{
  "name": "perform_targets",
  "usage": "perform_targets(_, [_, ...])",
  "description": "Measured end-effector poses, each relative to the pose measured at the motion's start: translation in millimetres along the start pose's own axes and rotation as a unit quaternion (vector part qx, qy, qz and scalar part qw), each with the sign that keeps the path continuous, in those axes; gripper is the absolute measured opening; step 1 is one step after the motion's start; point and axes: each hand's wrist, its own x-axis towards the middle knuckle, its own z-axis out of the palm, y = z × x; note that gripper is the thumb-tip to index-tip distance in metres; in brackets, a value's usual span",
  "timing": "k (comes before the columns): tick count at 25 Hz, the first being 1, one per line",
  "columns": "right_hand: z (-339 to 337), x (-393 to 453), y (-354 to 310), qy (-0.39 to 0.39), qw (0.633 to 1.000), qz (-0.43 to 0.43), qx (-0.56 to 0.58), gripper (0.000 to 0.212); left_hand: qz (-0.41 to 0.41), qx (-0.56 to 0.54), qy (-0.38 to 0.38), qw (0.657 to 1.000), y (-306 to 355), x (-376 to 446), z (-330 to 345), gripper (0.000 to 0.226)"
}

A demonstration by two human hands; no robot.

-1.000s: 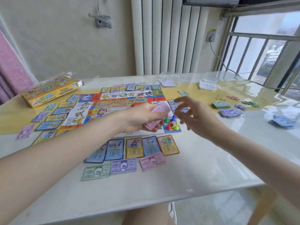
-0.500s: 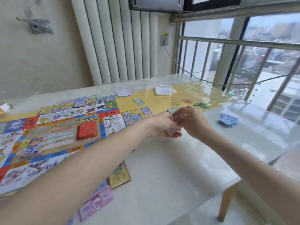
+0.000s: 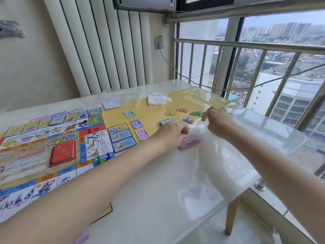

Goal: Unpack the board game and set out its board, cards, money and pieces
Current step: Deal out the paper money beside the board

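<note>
A glossy white table (image 3: 175, 182) stands by a white radiator (image 3: 105, 50) and railed window (image 3: 263, 67).

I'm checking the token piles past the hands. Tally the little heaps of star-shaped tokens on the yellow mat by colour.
Yellow heap: 1
Red heap: 1
Green heap: 1
Purple heap: 1
Total: 4 heaps, one per colour, near the right hand.
</note>
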Motion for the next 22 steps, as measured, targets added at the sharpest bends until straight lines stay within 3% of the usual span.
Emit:
perform_targets(3, [-1,13,24,-0.149,0.985,0.022,-0.084,0.048,0.006,-0.007,0.01,1.0,5,7,2,0.032])
perform_targets(5, [-2,10,27,-0.208,0.974,0.023,-0.089,0.049,0.021,-0.007,-0.004,1.0,10,8,7,0.032])
perform_targets(14, [-36,2,29,-0.255,0.963,0.034,-0.08,0.054,0.031,-0.007,-0.008,0.999,20,6,12,0.031])
perform_targets(16, [-38,1,29,-0.239,0.969,0.032,-0.043,0.046,0.025,-0.023,-0.001,0.999,22,6,9,0.031])
perform_targets(18, [-46,0,23,-0.217,0.976,0.001,0.0,0.034,-0.018,-0.107,0.03,0.994,27,9,4,0.028])
perform_targets(19, [-54,-2,15,-0.2,0.979,-0.026,0.038,0.033,-0.059,-0.197,0.042,0.978,29,11,0,0.024])
perform_targets(20, [-65,-3,5,-0.185,0.977,-0.06,0.087,0.034,-0.103,-0.322,0.033,0.94,32,11,-5,0.022])
perform_targets(22, [-87,-8,-18,-0.17,0.961,-0.137,0.167,0.033,-0.162,-0.574,-0.037,0.802,33,12,-21,0.027])
